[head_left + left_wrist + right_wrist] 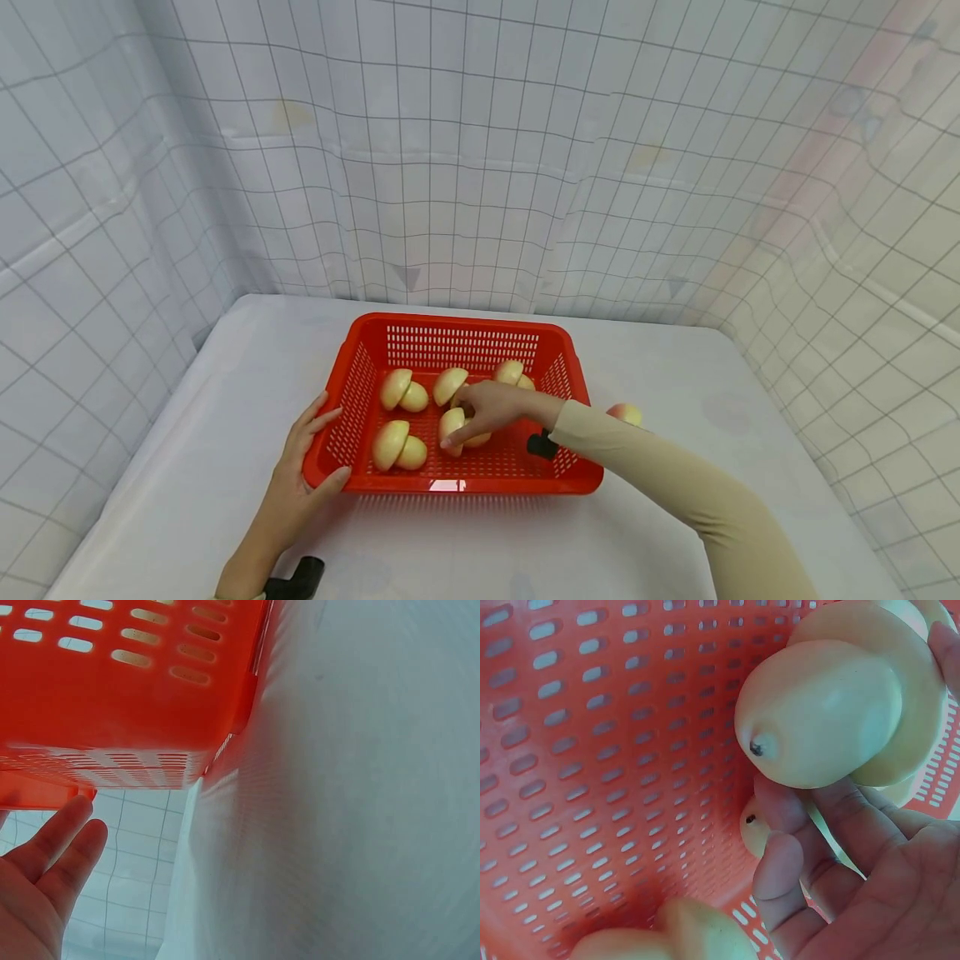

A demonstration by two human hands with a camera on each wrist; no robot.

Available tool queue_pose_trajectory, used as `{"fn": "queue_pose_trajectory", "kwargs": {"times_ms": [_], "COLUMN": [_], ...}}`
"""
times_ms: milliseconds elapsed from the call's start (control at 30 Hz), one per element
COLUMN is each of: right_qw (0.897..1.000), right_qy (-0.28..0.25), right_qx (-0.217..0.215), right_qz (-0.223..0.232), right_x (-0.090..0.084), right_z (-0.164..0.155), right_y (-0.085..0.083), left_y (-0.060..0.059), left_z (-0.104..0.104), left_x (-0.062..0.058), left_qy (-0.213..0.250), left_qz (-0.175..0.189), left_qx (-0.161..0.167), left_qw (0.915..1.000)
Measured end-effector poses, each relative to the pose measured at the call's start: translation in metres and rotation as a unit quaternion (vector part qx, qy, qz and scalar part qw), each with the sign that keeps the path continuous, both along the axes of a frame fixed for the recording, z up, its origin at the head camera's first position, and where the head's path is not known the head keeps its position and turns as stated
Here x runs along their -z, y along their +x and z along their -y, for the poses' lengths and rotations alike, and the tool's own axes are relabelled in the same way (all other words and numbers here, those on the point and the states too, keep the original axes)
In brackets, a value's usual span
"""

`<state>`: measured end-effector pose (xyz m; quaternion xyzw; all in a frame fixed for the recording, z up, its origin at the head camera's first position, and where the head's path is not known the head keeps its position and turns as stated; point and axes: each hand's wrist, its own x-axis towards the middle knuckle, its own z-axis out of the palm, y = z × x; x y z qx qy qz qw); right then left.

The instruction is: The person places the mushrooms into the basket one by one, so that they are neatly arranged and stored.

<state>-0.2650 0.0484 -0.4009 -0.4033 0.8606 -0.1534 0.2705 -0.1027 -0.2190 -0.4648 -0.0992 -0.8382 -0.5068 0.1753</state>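
Note:
Several pale yellow, pink-tinged mushroom-shaped pieces, each a domed cap on a round stem, lie in a red slotted basket [480, 483]. My right hand [491, 407] reaches inside and grips the front-middle mushroom [452, 425], thumb on its cap side. In the right wrist view this mushroom [817, 712] shows a rounded end with a dark tip, fingers beneath it. Another mushroom [450, 386] sits just behind that hand. My left hand [296, 475] rests at the basket's front-left corner, thumb on the front rim and fingers extended along the left rim.
To the left in the basket are two mushrooms, one at the back [397, 389] and one in front [392, 446]. Another mushroom [510, 372] lies back right. A red-yellow rounded item [625, 413] is on the white table [667, 367], partly behind my sleeve. Checked cloth walls surround it.

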Motion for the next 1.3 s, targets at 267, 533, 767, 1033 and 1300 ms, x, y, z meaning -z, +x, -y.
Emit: {"fn": "queue_pose_trajectory", "kwargs": {"times_ms": [267, 533, 767, 1033, 1300], "right_qw": [1.000, 1.000, 0.999, 0.999, 0.997], "right_qy": [-0.003, -0.007, -0.004, -0.006, -0.017], "right_qx": [-0.003, 0.005, 0.016, 0.022, 0.029], "right_qz": [0.006, 0.015, 0.029, 0.048, 0.064], "right_x": [0.0007, 0.0018, 0.0030, 0.0049, 0.0054], "right_z": [0.0011, 0.0011, -0.0007, -0.0026, -0.0035], "right_y": [0.0021, 0.0027, 0.0027, 0.0023, 0.0025], "left_y": [0.0003, 0.0007, 0.0009, 0.0001, 0.0003], "left_z": [-0.0003, -0.0007, -0.0004, 0.0011, 0.0003], "left_x": [0.0000, -0.0007, -0.0003, 0.0014, -0.0009], "left_qy": [-0.005, -0.006, -0.003, -0.003, -0.007], "left_qz": [0.000, -0.002, -0.001, -0.005, 0.000], "left_qx": [-0.001, 0.000, 0.002, 0.002, -0.002], "left_qw": [1.0000, 1.0000, 1.0000, 1.0000, 1.0000]}}
